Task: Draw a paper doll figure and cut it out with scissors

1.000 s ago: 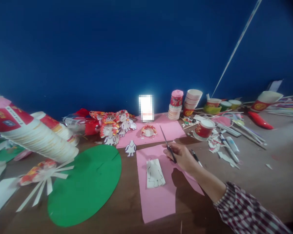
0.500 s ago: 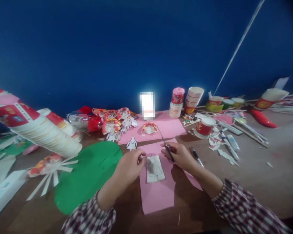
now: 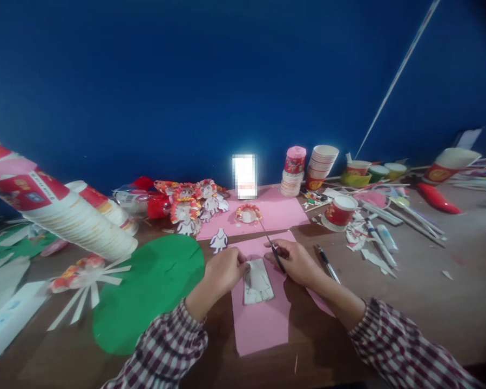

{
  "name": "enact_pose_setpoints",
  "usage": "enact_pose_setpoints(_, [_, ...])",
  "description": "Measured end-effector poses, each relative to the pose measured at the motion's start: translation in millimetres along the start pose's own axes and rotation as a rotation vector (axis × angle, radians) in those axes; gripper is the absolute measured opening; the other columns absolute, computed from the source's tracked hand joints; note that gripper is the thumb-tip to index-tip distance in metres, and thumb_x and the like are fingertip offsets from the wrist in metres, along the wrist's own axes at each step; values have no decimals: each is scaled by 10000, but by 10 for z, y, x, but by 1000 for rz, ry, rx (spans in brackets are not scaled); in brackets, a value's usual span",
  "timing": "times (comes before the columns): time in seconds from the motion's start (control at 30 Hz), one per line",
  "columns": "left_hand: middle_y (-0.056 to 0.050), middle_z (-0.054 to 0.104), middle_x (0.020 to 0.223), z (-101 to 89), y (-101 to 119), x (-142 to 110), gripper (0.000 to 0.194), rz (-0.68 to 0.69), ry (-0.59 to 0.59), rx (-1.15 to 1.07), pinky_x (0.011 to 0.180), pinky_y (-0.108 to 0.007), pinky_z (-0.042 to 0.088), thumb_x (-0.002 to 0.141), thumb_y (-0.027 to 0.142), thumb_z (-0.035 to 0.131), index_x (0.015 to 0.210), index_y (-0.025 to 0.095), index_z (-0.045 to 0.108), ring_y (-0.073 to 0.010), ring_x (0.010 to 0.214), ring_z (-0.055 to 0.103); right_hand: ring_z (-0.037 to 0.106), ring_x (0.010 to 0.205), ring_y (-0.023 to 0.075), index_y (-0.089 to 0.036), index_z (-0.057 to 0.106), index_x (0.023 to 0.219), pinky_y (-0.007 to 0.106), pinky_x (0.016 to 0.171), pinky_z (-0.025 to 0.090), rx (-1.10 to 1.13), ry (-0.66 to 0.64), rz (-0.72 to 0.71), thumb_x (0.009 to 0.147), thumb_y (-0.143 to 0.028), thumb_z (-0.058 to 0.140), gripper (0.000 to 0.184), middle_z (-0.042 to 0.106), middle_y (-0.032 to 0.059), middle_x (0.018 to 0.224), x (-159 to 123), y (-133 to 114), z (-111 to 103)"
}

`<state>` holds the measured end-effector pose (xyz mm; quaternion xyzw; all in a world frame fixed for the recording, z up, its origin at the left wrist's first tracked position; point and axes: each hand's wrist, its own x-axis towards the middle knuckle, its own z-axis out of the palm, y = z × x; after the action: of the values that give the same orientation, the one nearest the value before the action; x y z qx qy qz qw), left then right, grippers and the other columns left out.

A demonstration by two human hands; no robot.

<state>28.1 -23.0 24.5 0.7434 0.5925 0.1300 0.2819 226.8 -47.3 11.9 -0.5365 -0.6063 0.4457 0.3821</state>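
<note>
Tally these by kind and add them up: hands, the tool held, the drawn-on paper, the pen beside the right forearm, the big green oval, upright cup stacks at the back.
Left hand and right hand: 2
Slim dark tool: 1
Drawn-on paper: 1
Black pen: 1
Big green oval: 1
Upright cup stacks: 2
Total: 8

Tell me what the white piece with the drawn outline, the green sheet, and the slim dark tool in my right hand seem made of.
White piece: likely paper or thin card, matte; flat, with pen-like lines.
Green sheet: probably coloured card, matte; even colour, no glare.
Slim dark tool: perhaps metal, judging by its thin, straight tip; fingers partly cover it.
</note>
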Motion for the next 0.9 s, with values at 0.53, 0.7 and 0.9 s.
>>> enact_pose_setpoints(0.53, [3,574,563,-55,173,255,246,-25,14,-769,502,-225,408,625,347,701,685,157,556,-115,516,537,576,571,106,-149,607,1020,217,529,456,652,24,163,585,-228,770,472,650,1,716,44,26,1])
enact_pose_setpoints(0.7, [3,593,673,82,211,230,322,-74,-26,-1025,538,-224,440,673,439,671,802,157,583,-108,586,553,572,524,105,-145,598,1010,213,498,459,738,162,162,551,-205,786,499,653,-9,672,62,29,-20])
enact_pose_setpoints(0.9, [-32,624,743,127,179,185,318,-2,-173,-1115,615,-263,472,740,452,617,817,144,597,-136,660,589,593,541,118,-153,594,1001,232,518,481,717,235,116,578,-243,776,470,659,-6,688,86,61,-31])
